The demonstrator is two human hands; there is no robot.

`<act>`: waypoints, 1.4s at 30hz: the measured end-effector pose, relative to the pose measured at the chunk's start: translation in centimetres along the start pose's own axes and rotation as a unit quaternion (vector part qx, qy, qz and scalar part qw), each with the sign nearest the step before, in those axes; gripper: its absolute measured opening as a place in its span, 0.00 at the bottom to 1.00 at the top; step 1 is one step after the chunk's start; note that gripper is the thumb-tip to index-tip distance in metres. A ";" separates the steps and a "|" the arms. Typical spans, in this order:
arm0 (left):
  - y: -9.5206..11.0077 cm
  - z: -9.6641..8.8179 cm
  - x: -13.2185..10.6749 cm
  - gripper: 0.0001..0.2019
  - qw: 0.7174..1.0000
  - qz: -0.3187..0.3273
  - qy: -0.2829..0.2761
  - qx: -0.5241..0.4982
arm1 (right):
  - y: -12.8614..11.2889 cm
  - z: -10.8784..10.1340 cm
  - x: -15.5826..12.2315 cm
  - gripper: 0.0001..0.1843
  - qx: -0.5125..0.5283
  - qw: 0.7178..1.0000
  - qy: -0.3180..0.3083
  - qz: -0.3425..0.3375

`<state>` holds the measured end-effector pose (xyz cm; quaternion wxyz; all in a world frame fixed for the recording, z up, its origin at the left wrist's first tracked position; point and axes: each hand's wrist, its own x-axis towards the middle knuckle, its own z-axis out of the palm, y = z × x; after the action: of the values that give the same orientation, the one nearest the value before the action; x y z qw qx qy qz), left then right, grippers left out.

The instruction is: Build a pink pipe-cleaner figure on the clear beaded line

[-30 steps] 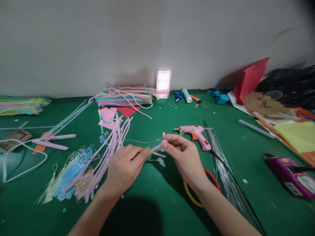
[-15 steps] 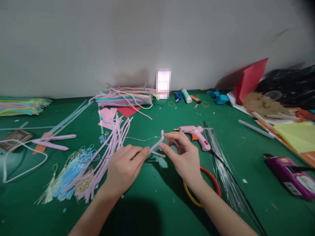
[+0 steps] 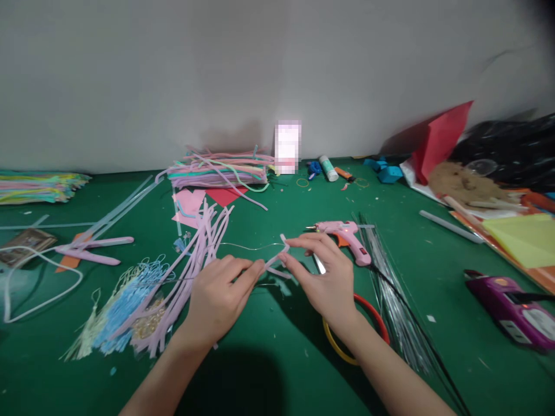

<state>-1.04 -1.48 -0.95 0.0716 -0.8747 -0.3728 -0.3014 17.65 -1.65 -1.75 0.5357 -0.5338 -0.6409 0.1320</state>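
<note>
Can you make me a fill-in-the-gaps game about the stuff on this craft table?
The left hand and right hand pinch a pale strip over a table coloured ____.
The glue gun just beyond the right hand is ____.
The ring lying under the right wrist is red and ____.
Missing words: green, pink, yellow.

Dim, soft focus, edges warped
</note>
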 end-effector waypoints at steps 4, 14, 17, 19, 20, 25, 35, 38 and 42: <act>0.0 0.1 0.0 0.06 1.000 0.008 0.001 -0.002 | -0.1 -0.1 0.1 0.03 0.021 0.999 -0.015 0.024; 0.0 0.1 -0.1 0.06 1.000 0.004 -0.001 -0.009 | 0.2 -0.1 0.0 0.01 0.053 0.996 -0.015 0.064; -0.1 0.2 0.0 0.06 1.000 0.003 -0.005 -0.012 | 0.2 0.0 0.0 0.02 0.059 0.996 -0.020 0.068; -0.1 0.2 -0.1 0.06 1.000 -0.001 -0.006 -0.015 | 0.2 -0.1 0.0 0.02 0.063 0.996 -0.022 0.067; -0.2 0.2 -0.1 0.06 1.000 -0.003 -0.007 -0.016 | 0.1 -0.2 0.0 0.02 0.066 0.995 -0.025 0.067; -0.6 0.4 -0.4 0.07 0.999 -0.027 -0.011 -0.043 | 0.4 -0.8 0.3 0.09 0.109 0.986 -0.086 0.087; 0.3 -2.7 1.5 0.07 0.925 -0.232 -0.058 -0.295 | 1.0 -2.1 1.0 0.23 0.161 0.973 -0.007 0.166; 0.3 -4.2 2.1 0.09 0.843 -0.307 -0.104 -0.429 | 1.0 -1.8 1.0 0.27 0.184 0.969 -0.015 0.164; 0.3 -5.8 2.8 0.09 0.747 -0.361 -0.119 -0.545 | 1.0 -1.4 1.0 0.21 0.199 0.963 -0.057 0.172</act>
<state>-2.13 -2.01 5.41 -0.5765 -0.5941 -0.4381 -0.3504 19.44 -1.01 -1.39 0.5631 -0.5098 -0.5298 0.3772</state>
